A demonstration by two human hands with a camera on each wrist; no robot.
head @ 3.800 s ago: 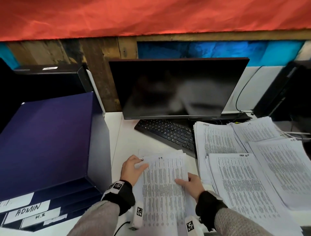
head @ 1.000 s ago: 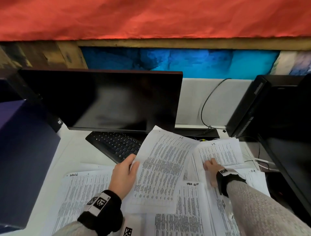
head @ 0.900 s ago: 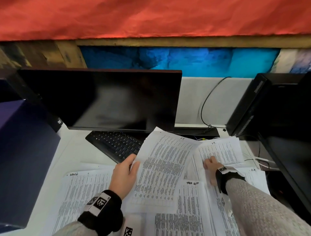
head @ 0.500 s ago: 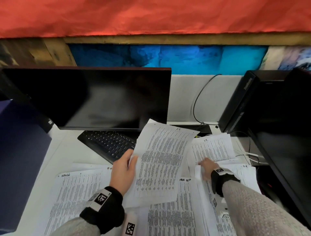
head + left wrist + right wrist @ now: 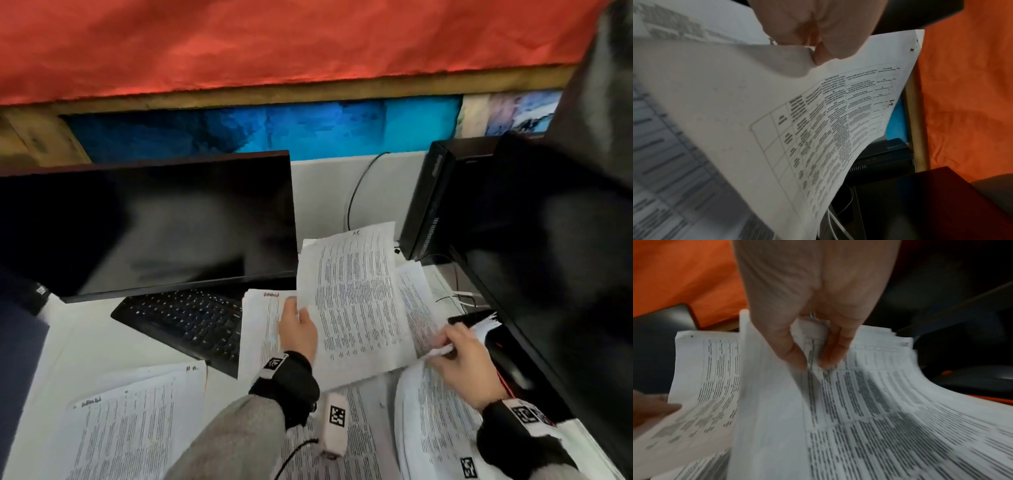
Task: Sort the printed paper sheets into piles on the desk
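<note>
The left hand (image 5: 297, 331) pinches one printed sheet (image 5: 356, 301) at its left edge, raised above the worktop (image 5: 78, 346). The left wrist view alone shows the thumb (image 5: 824, 53) clamped on the sheet's edge and its printed table grid. The right hand (image 5: 462, 363) pinches a lifted wad of sheets from the right pile (image 5: 431, 428); the right wrist view shows thumb and fingers (image 5: 830, 353) closed on it. Half a second ago this hand lay flat on that pile

white desk (image 5: 85, 346) bears a black keyboard (image 5: 185, 318), a monitor (image 5: 147, 226) and printed paper piles (image 5: 130, 428)
</note>
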